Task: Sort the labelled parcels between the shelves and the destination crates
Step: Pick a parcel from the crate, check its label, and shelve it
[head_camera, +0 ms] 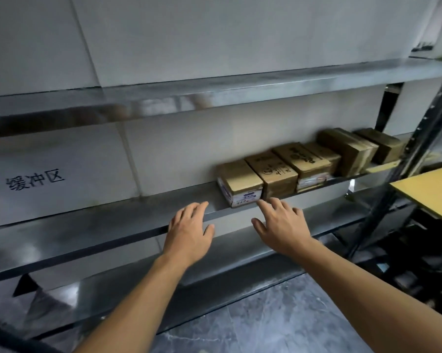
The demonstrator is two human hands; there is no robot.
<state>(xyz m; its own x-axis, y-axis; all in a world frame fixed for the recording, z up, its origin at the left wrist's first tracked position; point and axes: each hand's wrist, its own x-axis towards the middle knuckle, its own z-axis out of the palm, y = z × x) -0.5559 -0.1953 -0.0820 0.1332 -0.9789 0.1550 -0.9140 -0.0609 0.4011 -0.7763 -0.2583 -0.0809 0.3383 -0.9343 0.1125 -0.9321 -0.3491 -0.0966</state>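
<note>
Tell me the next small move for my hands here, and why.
Probably reach both hands forward and grip the leftmost box by its sides. The left hand and right hand are open and empty at the edge of the shelf, and that box ends the row, nearest them.

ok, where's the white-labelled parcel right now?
Head view, right of centre: the white-labelled parcel sits on the middle shelf, leftmost in the row of boxes, just beyond the right hand.

Black characters (35, 179) on the pale wall (214, 34), a yellow counter (428, 192) poking in at right, grey marbled floor (265, 324) below.
</note>
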